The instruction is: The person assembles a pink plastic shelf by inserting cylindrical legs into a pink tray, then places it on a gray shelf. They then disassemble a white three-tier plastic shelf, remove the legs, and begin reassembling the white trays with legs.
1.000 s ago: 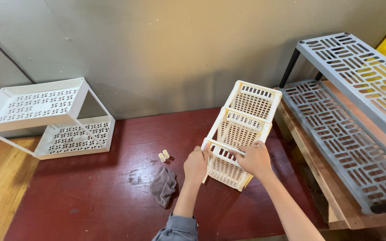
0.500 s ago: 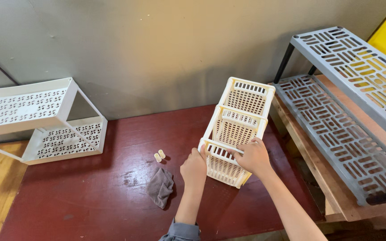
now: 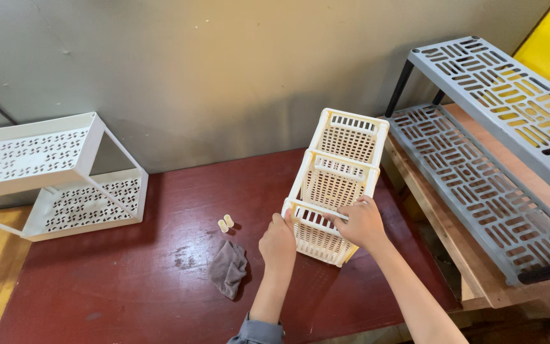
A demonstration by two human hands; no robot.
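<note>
Closest in, a grey sleeve cuff [image 3: 259, 332] is seen at the bottom edge, and both forearms are stretched out over the dark red tabletop [image 3: 128, 286]. The left hand [image 3: 278, 242] is wrapped around the near left corner of a cream plastic rack [image 3: 335, 185], so that grip is clenched on the rack's edge. The right hand [image 3: 361, 223] is closed over the top rail of the rack's nearest tier, fingers curled around it, so the rack is grasped by both hands. The rack itself is laid on the tabletop, tilted away towards the wall, with three lattice tiers counted. Just left of the left hand, a crumpled grey cloth [image 3: 228, 271] is dropped on the tabletop, and two small cream pegs [image 3: 225, 223] are parked side by side a bit beyond it. Further back on the left, a white two-tier shelf [image 3: 52, 178] is set against the wall. Off to the right, a bigger grey shelf unit [image 3: 485, 159] is stood on wooden boards [image 3: 440, 223].
</note>
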